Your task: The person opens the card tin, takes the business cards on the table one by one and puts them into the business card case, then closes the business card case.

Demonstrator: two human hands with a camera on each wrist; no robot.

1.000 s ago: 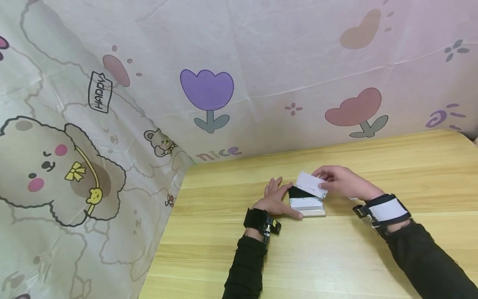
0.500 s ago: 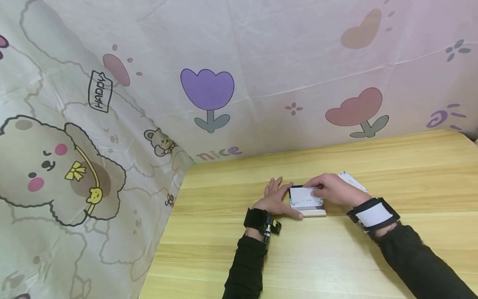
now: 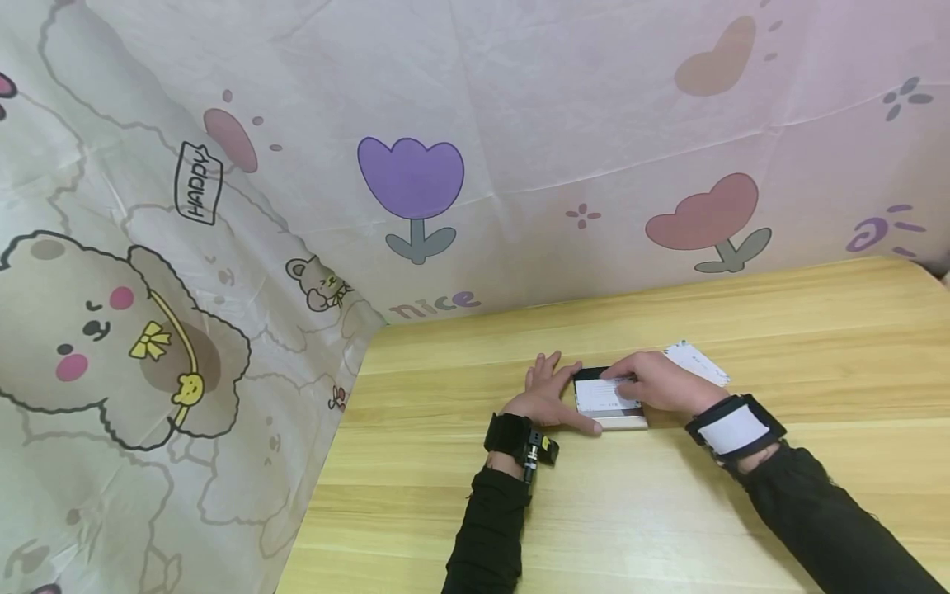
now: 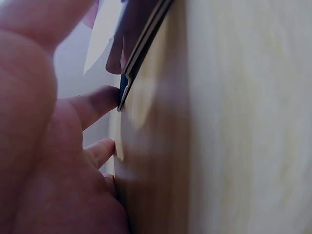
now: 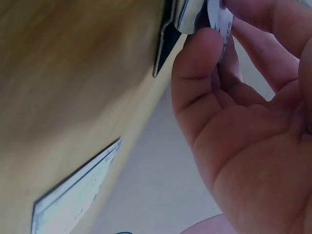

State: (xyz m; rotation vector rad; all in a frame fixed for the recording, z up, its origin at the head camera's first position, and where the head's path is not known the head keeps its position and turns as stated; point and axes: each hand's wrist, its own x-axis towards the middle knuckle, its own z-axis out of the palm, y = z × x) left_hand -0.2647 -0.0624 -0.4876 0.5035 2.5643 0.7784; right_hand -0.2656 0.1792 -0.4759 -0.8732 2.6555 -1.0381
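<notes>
A flat card case (image 3: 622,424), black inside with a silver strip along its near edge, lies on the table. A white printed card (image 3: 603,396) lies over its black inside, its near end at the silver strip. My right hand (image 3: 660,384) pinches this card at its right side; in the right wrist view the card (image 5: 222,22) shows between the fingers. My left hand (image 3: 545,402) is spread at the case's left side, its index fingertip at the far left corner and thumb along the near edge. The left wrist view shows that fingertip touching the case (image 4: 141,48).
Another white card (image 3: 698,363) with printed corners lies on the wooden table (image 3: 416,487) behind my right hand. A patterned cloth (image 3: 519,99) hangs along the table's back and left side.
The card in my right hand was tilted above the case; it has come down flat over it and slid slightly nearer the silver strip. My left hand has stayed still.
</notes>
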